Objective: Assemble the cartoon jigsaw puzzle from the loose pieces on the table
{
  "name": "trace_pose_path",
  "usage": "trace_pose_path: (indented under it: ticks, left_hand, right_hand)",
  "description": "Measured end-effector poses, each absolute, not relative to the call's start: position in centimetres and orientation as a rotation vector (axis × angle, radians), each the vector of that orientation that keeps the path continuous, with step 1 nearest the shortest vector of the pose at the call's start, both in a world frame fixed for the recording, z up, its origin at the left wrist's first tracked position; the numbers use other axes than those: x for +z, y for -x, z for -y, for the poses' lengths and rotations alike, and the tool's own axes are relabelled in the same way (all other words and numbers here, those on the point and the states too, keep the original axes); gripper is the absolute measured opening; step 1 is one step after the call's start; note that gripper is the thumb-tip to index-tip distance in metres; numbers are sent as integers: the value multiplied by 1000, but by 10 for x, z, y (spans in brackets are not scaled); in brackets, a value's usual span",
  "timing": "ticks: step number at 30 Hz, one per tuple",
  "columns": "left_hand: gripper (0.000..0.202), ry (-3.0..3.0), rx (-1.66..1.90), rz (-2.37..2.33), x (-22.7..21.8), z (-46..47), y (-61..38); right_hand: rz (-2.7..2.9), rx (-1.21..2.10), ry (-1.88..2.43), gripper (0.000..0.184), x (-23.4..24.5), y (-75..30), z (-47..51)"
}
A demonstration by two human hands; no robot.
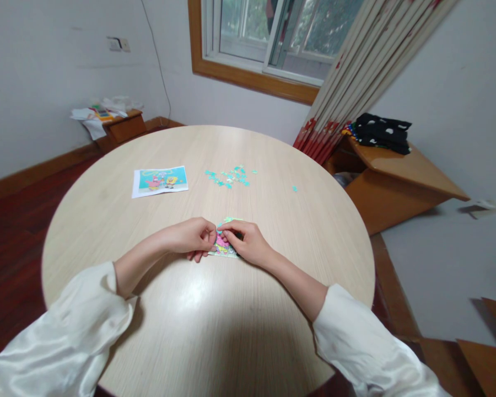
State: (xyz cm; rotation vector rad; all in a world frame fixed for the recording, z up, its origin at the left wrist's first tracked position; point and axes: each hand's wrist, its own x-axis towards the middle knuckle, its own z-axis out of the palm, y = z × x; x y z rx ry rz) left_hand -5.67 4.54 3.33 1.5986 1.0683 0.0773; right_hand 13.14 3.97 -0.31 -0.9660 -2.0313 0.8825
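A small, partly assembled jigsaw puzzle point(223, 252) with pink, yellow and green colours lies flat on the round table, between my two hands. At its left edge rests my left hand point(198, 237), with fingers bent and the thumb at the puzzle's edge. My right hand point(248, 241) reaches over the puzzle from the right, its thumb and fingertips drawn together in a pinch above the pink part. Whatever is in that pinch is too small to make out. Both hands cover part of the puzzle. Beyond them lies a scatter of loose teal jigsaw pieces point(230, 177).
A printed picture sheet point(161, 181) with cartoon figures lies left on the pale wooden table point(149, 314). One stray teal piece point(295, 188) sits far right. Behind stand a wooden cabinet point(400, 182) with a black cloth, a curtain point(355, 71), and a small stand point(126, 128) with papers.
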Motion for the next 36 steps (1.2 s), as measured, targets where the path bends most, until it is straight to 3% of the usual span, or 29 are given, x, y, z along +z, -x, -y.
trace_pose_path:
  ticks: [11,20,27,36]
  left_hand:
    - [32,-1664,78,-1193,35,-45,55]
    - [34,-1614,81,-1141,36,-45,55]
    - [32,-1772,405,-1160,33,-57,66]
    - [33,-1937,313,-1085,33,-57,65]
  right_hand:
    - [2026,898,967,22,-2,-130,-40]
    - [1958,871,945,21,-3,-134,-38]
    - [1847,588,951,18,8,-150,-47]
    - [1549,239,1302,20,-9,-220,-105]
